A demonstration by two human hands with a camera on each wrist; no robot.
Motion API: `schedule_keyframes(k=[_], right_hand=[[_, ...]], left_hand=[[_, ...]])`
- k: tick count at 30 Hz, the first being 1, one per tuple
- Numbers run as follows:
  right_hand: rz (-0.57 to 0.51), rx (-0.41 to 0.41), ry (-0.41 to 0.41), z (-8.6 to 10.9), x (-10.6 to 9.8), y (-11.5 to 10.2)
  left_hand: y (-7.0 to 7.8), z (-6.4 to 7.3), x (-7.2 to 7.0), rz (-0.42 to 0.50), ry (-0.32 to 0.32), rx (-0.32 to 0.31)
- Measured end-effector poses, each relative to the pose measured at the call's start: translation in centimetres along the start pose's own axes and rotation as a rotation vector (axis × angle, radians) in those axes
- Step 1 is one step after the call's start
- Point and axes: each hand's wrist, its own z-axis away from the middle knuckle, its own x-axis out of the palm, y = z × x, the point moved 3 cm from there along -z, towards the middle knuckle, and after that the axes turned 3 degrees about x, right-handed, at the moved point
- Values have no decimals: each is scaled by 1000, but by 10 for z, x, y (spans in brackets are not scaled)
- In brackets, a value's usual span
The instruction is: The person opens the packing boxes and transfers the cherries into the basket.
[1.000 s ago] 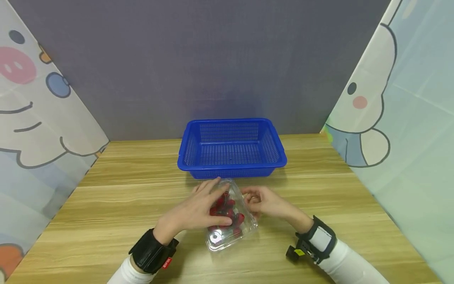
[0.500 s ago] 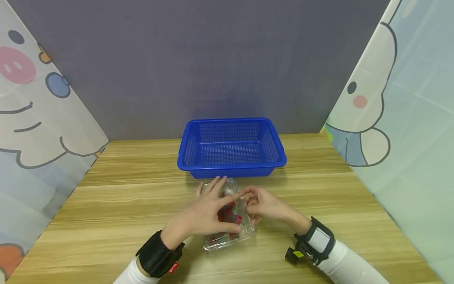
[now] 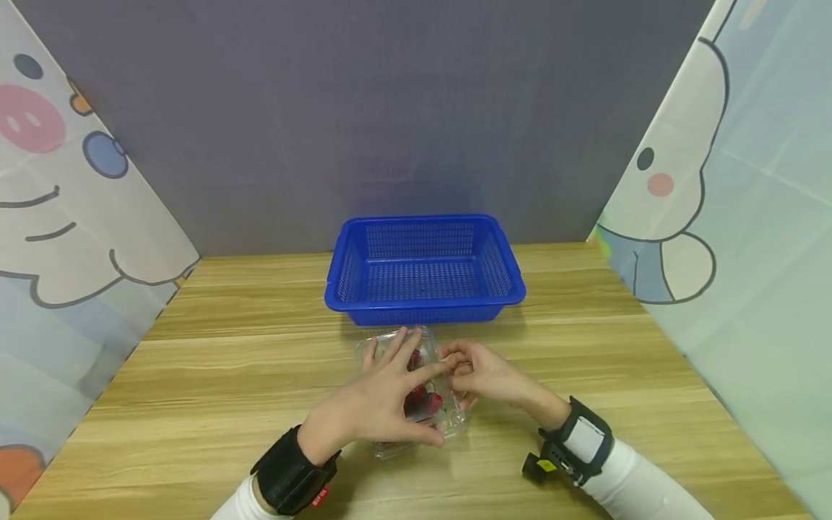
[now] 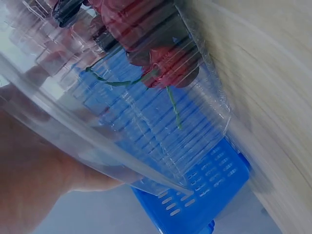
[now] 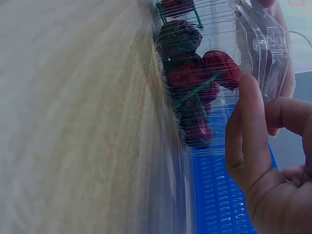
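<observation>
A clear plastic fruit box [image 3: 453, 419] with a hinged-looking lid lies on the table in front of the blue basket. Red cherries [image 3: 424, 406] with green stems [image 5: 197, 92] show through its walls. Across the top of the box my left hand [image 3: 377, 404] rests with its fingers spread, covering much of it. At the box's right edge my right hand [image 3: 487, 372] has curled fingers and pinches the rim. The right wrist view has the thumb [image 5: 252, 105] against the clear lip [image 5: 263, 48]. In the left wrist view the left hand [image 4: 34, 180] lies partly behind the plastic.
Just beyond the box stands a blue perforated basket [image 3: 425, 314] with nothing in it. A grey panel [image 3: 403, 108] rises behind the wooden table [image 3: 227, 375]. Cartoon-printed sheets [image 3: 734, 217] close off both sides.
My left hand has slid right and slightly nearer over the box, its fingers spreading wider. The box has turned a little and sits straighter. My right hand stays at its right edge.
</observation>
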Motion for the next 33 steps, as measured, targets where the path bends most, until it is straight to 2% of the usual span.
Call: schedule_keyframes(k=[7,12,26,33], right_hand=[[-26,0,-8,1,-1,2],[-27,-7,-20,1,0,1],[-35,-18,-35,0,-2,3],[-30,-18,-35,0,-1,3]], left_hand=[[2,-3,1,-39,17,7],[3,-4,2,-68,20,43],[2,-8,4,-141,106,122],[1,-10,6,-155,159,191]])
